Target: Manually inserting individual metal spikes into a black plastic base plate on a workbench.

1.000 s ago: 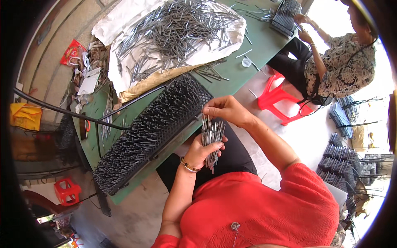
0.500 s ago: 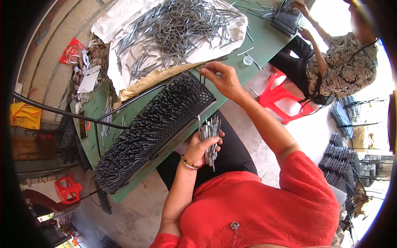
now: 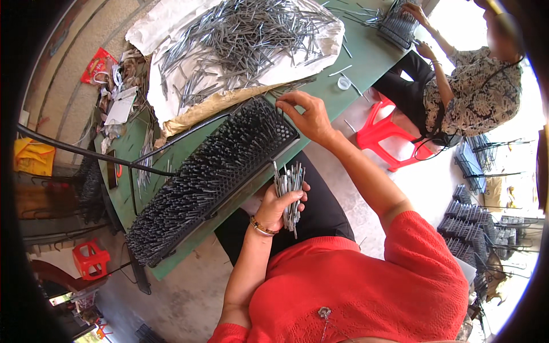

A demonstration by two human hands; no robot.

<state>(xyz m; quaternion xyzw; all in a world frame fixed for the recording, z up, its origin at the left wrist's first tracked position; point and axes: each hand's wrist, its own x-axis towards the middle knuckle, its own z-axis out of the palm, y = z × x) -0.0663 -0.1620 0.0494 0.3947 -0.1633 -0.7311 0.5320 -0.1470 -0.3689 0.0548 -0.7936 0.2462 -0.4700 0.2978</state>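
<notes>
A long black perforated rack (image 3: 286, 132) slants across the near edge of the table, densely filled with upright thin dark metal rods (image 3: 194, 186). Only a small patch of holes at its far right end stands bare. Over that end, my right hand (image 3: 309, 117) is closed in a pinch on a thin metal rod (image 3: 279, 111), whose lower part is down among the other rods and hard to make out. Below the rack, above my lap, my left hand (image 3: 274, 207) wraps round a bundle of silvery metal rods (image 3: 291, 191) pointing upward.
Loose rods (image 3: 246, 40) lie heaped on white paper (image 3: 143, 34) on the green table (image 3: 366, 74). A small clear cup (image 3: 343, 83) sits near the right edge. At the far right, another person (image 3: 474, 108) handles a similar rack (image 3: 398, 26). Red stools (image 3: 389, 137) stand on the floor.
My right hand has dipped slightly at the rack's end, and less of the rod shows below its fingers. My left hand keeps its bundle in the same place.
</notes>
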